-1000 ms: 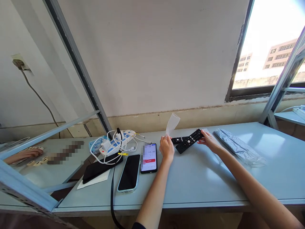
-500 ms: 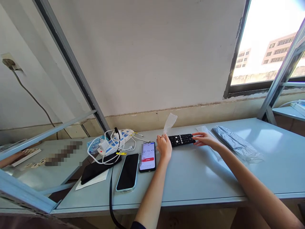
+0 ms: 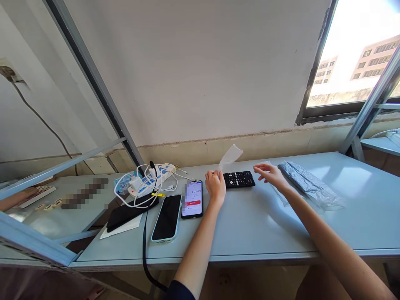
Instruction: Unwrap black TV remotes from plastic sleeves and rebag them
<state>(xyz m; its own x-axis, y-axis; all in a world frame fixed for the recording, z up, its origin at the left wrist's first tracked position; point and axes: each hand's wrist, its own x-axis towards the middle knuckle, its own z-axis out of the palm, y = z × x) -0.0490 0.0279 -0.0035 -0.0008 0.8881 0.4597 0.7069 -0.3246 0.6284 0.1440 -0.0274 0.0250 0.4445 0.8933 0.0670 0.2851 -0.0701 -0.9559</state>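
Moved off the remote control [image 3: 240, 179], our right hand [image 3: 271, 175] stands just beside it, grip spread, empty. Our left hand [image 3: 215, 186] pinches the plastic sleeve [image 3: 231, 156] upward, apparently keeping it clear of the remote control, positioned between both hands.

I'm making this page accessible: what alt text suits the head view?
Left hand holding translucent plastic beside black remote controls on a blue-gray table; right hand empty, just right of them. Two smartphones and a cable-draped power strip lie to the left, a plastic-wrapped package to the right.
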